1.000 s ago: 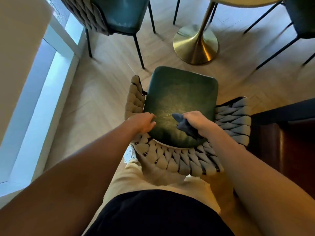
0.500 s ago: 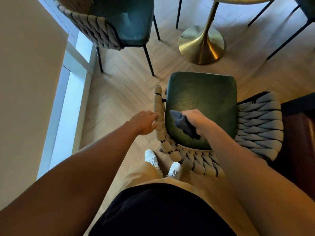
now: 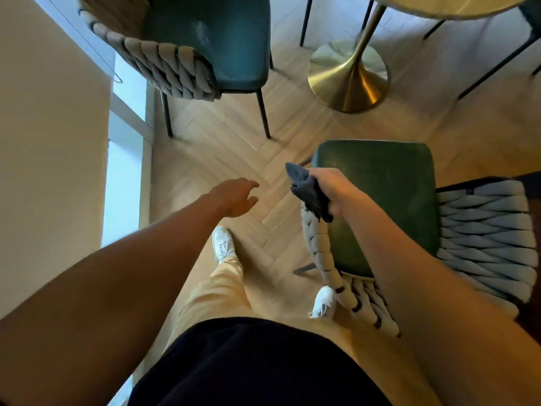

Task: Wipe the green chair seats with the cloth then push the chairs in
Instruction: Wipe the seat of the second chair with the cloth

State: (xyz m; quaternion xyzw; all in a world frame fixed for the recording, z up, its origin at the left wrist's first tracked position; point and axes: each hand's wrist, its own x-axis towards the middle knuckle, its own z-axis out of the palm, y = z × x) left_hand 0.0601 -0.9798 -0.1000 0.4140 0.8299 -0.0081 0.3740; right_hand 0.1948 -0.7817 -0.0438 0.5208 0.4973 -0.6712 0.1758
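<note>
You saw a dark green seat [image 3: 389,200] at three o'clock, a teal seat [image 3: 222,39] at twelve, a dark grey cloth [image 3: 310,194], a herringbone wood floor [image 3: 234,148], and a gold pedestal [image 3: 348,77].

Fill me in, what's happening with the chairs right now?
A person stands beside a green chair. The right hand grips a dark cloth at the seat's left edge. The left hand hangs open over the wood floor, touching nothing. A second green chair stands ahead by the gold-based table.

Left hand [image 3: 234,197] open — right hand [image 3: 333,189] clenched
</note>
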